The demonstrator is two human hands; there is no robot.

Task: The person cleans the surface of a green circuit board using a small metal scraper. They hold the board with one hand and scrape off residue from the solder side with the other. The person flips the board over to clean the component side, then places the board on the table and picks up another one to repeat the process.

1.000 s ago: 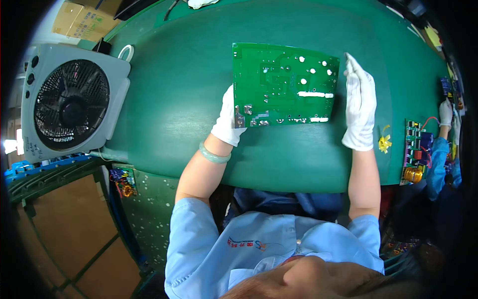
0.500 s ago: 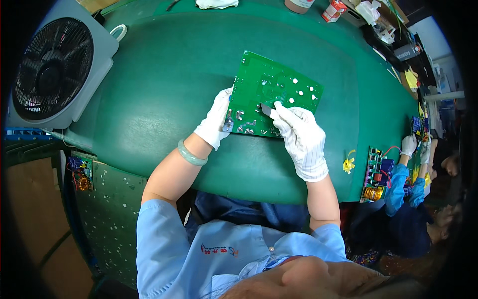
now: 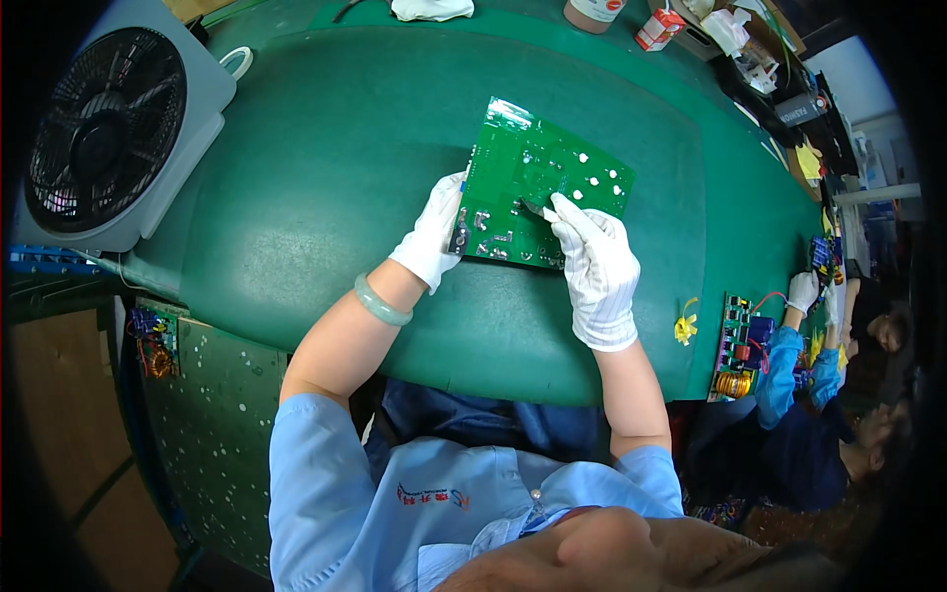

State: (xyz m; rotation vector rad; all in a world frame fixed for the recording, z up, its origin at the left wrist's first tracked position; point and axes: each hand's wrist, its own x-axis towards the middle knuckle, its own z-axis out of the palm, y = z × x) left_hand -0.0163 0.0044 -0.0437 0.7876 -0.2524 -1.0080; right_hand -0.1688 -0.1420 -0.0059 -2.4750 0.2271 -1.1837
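A green circuit board [image 3: 508,158], solder side up, is held tilted above the green table mat. My left hand [image 3: 432,235], in a white glove, grips its left edge; most of those fingers are hidden behind the board. My right hand [image 3: 602,276], also gloved in white with fine stripes, pinches a small grey knife blade [image 3: 533,207]. The blade's dark tip meets the board near its middle, or hovers just over it; I cannot tell which. Shiny solder joints line the lower left of the board, and several white blobs dot its right side.
A grey box fan [image 3: 104,138] stands at the left. Yellow ribbon-like scraps [image 3: 686,324] and another populated board [image 3: 735,345] lie at the right edge. A bottle [image 3: 594,12] and a red-white carton [image 3: 659,30] stand at the back. A co-worker's gloved hand [image 3: 803,291] works at far right.
The board has tilted slightly and its top corner now catches glare. My right hand has moved slightly up and left, and the blade has turned to show a narrower face.
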